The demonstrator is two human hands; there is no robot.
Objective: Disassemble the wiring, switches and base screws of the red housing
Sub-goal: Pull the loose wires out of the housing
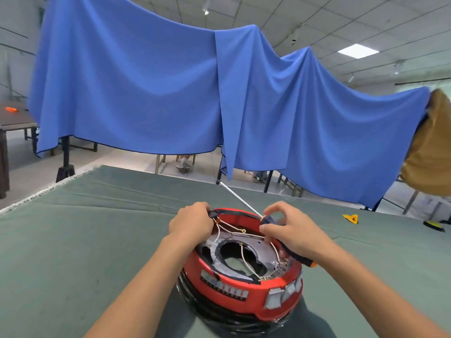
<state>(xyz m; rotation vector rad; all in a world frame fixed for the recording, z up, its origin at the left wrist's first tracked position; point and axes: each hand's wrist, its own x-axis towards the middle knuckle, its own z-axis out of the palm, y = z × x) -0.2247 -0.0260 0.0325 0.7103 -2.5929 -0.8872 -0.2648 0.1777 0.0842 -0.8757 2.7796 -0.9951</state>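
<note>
The round red housing (246, 298) lies upside down on the green table cloth (85, 240), its grey inner plate and white wires (234, 231) exposed. My left hand (192, 222) grips the far left rim of the housing, where a black switch sits with wires attached. My right hand (290, 234) holds a screwdriver (240, 198) with a dark blue and orange handle; its long metal shaft points away toward the far table edge. The fingertips of that hand pinch near the wires at the housing's right rim.
A yellow-orange small part (351, 218) and a dark tool (433, 225) lie on the cloth at the right. A blue curtain (170, 93) hangs behind the table. Another table (14, 120) with an orange object stands at the far left.
</note>
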